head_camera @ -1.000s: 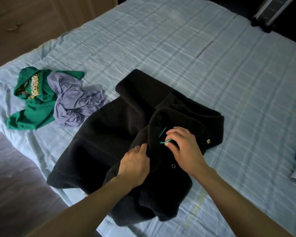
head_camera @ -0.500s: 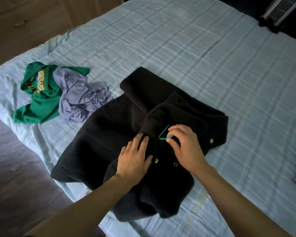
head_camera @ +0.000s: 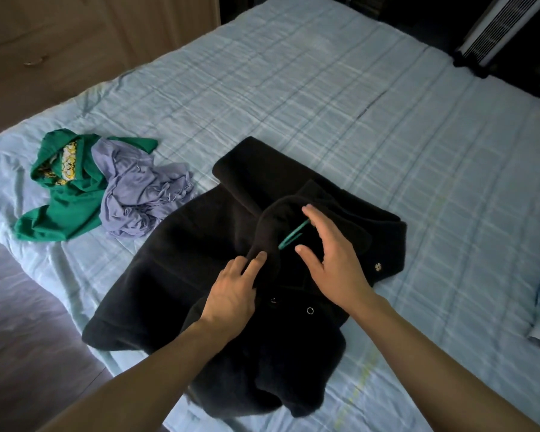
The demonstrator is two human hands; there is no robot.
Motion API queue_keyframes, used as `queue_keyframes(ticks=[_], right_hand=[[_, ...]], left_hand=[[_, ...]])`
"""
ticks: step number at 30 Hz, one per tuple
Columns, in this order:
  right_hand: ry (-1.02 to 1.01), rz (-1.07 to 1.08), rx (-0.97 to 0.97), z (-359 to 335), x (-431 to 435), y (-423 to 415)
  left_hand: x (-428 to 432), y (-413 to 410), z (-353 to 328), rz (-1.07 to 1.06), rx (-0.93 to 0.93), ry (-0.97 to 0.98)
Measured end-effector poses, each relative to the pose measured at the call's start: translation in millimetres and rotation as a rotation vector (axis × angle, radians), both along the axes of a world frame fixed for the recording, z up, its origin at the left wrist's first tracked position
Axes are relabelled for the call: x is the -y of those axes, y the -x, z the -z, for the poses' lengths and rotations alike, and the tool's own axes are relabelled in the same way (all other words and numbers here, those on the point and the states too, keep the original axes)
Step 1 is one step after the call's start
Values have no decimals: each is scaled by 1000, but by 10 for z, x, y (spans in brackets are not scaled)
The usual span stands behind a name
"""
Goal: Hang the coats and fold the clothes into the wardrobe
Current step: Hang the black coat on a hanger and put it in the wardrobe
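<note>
fitting the black coat (head_camera: 184, 260) onto its teal hanger (head_camera: 290, 236) looks the step in hand, at the near edge of the bed (head_camera: 387, 135). left hand (head_camera: 234, 291) presses flat fingers on the lapel, grip empty; right hand (head_camera: 331, 260), grip spread open over the hook. next: close on that hook, lift. farther, by the left edge, a green garment (head_camera: 69, 210) and lilac garment (head_camera: 138, 194) await folding.

Black coat (head_camera: 184, 244) on bed (head_camera: 356, 104), left hand (head_camera: 231, 294) touching it
</note>
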State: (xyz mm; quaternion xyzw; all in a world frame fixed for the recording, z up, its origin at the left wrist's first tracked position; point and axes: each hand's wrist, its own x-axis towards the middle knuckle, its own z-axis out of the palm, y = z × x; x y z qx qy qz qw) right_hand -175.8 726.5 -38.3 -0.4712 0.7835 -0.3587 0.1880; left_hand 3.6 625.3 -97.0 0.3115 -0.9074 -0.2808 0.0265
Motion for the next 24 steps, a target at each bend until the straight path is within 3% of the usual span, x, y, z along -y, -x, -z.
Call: queue_keyframes(ticks=[3, 6, 9, 11, 18, 24], right_hand=[[-59, 66, -73, 42, 32, 228], [-326, 167, -244, 152, 119, 545], [-567, 165, -234, 271, 257, 738], [-622, 136, -187, 340, 312, 774], [-444, 200, 159, 350, 284, 675], [-229, 153, 189, -108, 311, 676]], left_hand=[[101, -30, -62, -21, -18, -8], [113, -68, -91, -28, -21, -30], [92, -87, -87, -21, -42, -35], [96, -97, -86, -23, -69, -35], [225, -106, -257, -25, -155, -40], [401, -113, -649, 41, -250, 4]])
